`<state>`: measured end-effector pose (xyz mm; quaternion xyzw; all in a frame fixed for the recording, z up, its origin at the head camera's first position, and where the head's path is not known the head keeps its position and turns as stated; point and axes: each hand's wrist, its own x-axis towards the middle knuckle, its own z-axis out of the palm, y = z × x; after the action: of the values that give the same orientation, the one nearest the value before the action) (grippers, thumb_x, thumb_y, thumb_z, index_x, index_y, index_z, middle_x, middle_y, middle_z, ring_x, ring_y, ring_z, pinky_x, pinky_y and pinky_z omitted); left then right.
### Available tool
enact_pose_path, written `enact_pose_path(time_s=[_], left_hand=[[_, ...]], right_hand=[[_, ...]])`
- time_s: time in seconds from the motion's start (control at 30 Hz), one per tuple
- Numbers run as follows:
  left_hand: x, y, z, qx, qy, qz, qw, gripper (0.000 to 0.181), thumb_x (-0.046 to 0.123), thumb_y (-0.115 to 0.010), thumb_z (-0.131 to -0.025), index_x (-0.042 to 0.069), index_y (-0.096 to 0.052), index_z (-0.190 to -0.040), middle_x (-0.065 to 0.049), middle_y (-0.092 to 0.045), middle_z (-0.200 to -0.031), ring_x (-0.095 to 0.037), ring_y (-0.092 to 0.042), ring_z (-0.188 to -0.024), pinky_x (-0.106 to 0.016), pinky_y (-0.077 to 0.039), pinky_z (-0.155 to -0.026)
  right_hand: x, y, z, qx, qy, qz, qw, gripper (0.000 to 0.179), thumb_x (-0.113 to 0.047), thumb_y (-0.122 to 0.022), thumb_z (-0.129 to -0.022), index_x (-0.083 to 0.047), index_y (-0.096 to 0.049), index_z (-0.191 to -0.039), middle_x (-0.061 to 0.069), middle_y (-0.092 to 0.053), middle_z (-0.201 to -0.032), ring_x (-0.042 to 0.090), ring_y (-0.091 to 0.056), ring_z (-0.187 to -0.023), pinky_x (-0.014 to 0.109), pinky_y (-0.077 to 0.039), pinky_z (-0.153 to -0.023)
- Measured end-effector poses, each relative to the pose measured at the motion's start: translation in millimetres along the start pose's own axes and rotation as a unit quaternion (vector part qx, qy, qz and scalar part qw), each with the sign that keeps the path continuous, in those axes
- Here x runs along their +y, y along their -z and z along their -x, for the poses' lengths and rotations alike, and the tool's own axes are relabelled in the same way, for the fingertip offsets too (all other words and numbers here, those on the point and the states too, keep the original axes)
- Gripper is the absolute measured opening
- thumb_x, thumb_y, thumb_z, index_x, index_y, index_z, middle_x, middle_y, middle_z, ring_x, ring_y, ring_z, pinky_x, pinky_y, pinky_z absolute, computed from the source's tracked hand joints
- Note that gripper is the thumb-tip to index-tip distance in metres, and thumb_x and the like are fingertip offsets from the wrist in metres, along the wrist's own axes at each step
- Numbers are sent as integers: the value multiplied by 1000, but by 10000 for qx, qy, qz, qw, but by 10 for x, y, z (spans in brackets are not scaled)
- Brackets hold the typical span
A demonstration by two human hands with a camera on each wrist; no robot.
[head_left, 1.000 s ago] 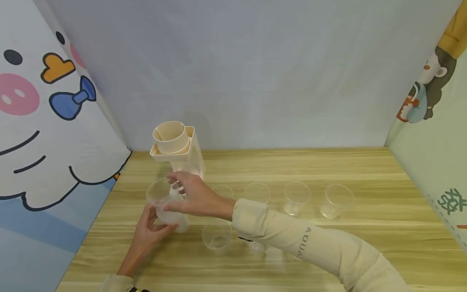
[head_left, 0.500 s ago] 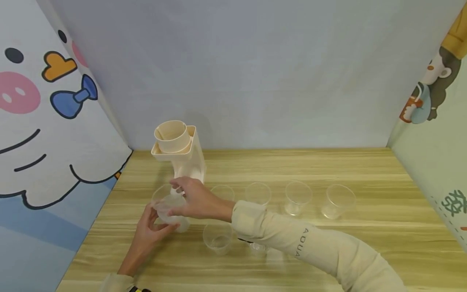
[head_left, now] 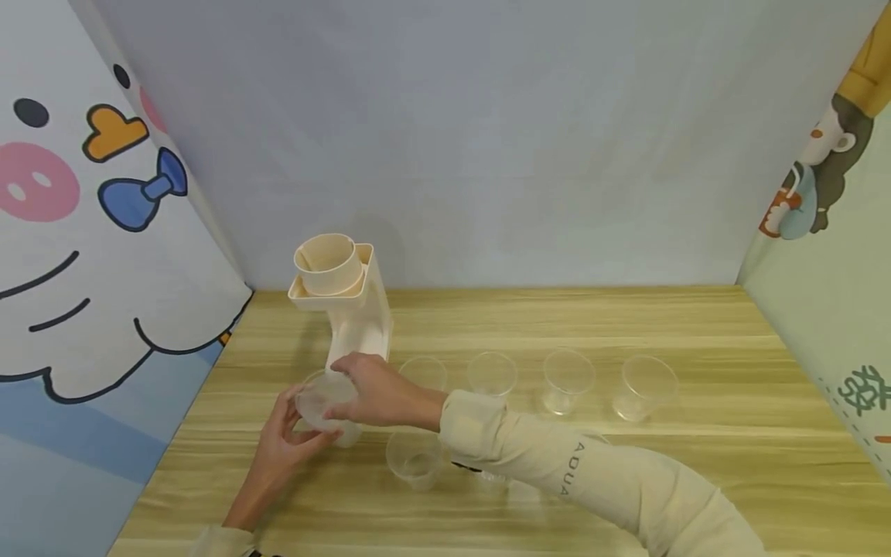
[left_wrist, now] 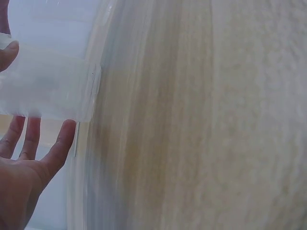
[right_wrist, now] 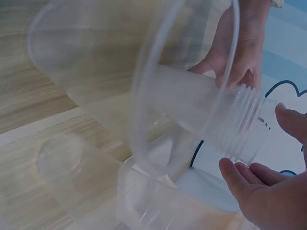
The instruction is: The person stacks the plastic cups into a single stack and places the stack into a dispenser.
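Note:
Both hands hold a small nested stack of clear plastic cups (head_left: pixel 326 402) at the left of the table, before a cream-coloured stand. My left hand (head_left: pixel 281 445) grips the stack low on its near left side, thumb and fingers spread around it. From the right, my right hand (head_left: pixel 386 394) reaches over and holds the stack near its rims. Several close-set rims (right_wrist: pixel 245 124) show in the right wrist view, with thumb and fingers on opposite sides. In the left wrist view, fingertips meet the frosted-looking cup wall (left_wrist: pixel 43 91).
The cream stand (head_left: pixel 365 313) carries an open round tube (head_left: pixel 327 267) on top. Single clear cups stand in a back row, among them one at far right (head_left: pixel 647 383). Nearer, another cup (head_left: pixel 415 460) stands left of others partly hidden by the right sleeve (head_left: pixel 557 449).
The cup rim that stood out behind the held cup has come down toward me and now lies in line with it. My right hand has moved slightly down and nearer.

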<state>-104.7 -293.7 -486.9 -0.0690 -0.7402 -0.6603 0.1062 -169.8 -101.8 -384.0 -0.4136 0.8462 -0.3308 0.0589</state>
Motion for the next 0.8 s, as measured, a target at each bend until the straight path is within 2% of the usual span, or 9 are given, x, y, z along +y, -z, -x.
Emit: enact_pose_path(time_s=[0.23,0.4,0.67,0.8], left_hand=[[24,-19,8,32,-11,-29,10000,73,-18,-73,-70,-1,-37,-132,3,-54,-122,-8,-52,-108,-26,-55,-76],[19,-22,4,18,-72,145,9999,74,-20,-71,-70,-2,-36,-133,3,-54,-123,-7,-52,-109,-25,-55,-75],[12,-15,1,-14,-149,38,9999,74,-21,-71,-69,-3,-36,-132,4,-55,-119,-8,-53,-104,-25,-55,-74],[13,-6,-1,-28,-144,-177,9997,74,-18,-72,-70,-1,-36,-133,5,-55,-120,-7,-53,-104,-25,-55,-73]], right_hand=[[26,-28,25,-130,-57,128,9998,59,-28,-77,-80,4,-56,-125,12,-59,-124,17,-54,-115,21,-42,-96],[47,-8,60,-105,1,98,9999,58,-27,-77,-80,4,-56,-125,12,-59,-123,17,-55,-114,21,-43,-94],[75,99,161,61,216,6,9997,60,-27,-77,-80,1,-52,-128,10,-56,-126,18,-51,-117,23,-40,-98],[92,162,201,170,313,-62,9993,60,-27,-78,-79,-2,-53,-127,8,-56,-125,19,-52,-114,23,-41,-96]])
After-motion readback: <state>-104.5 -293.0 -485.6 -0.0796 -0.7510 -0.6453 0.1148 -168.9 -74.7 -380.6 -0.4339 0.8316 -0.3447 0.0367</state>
